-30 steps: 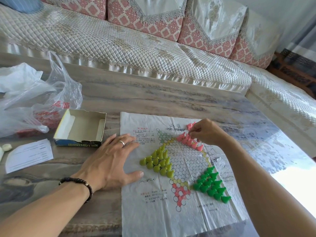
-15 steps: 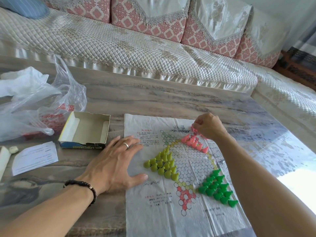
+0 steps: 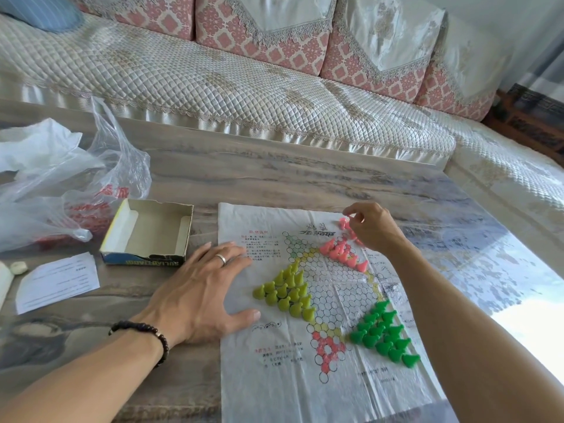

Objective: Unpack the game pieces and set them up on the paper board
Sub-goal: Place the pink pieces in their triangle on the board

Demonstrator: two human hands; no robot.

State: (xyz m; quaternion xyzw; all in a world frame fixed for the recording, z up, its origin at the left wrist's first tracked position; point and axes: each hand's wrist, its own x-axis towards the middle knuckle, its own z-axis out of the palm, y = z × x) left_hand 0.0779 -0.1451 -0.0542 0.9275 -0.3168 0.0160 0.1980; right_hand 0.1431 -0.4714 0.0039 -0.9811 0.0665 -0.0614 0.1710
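Forearms reach in from the near edge over a grey, wood-grained table (image 3: 274,178). Nearest lies a thin, creased white paper board (image 3: 274,386) printed with a star of small circles and red text, spread flat on the tabletop. The left hand (image 3: 201,297), wearing a silver ring and a dark beaded bracelet at the wrist, lies flat with fingers spread wide, its fingertips and thumb pressing the board's left edge. Just right of that hand, a triangle of yellow-green plastic cone pieces (image 3: 285,293) stands on the board's left point. On the lower right point stands a matching triangle of bright green plastic cone pieces (image 3: 383,335). Farther back, a cluster of pink plastic cone pieces (image 3: 343,253) sits on the upper right point, not yet a tidy triangle. The right hand (image 3: 370,228) hovers over that cluster's far corner, fingers curled, thumb and forefinger pinched together just above one pink piece; whether it grips that piece I cannot tell. Left of the board rest a white printed slip of paper (image 3: 58,280), an open cardboard box with a blue printed side (image 3: 149,232), and beyond them a crumpled clear plastic bag with red lettering (image 3: 70,181). Behind the table runs a cream quilted sofa (image 3: 229,93) with pink patterned cushions.
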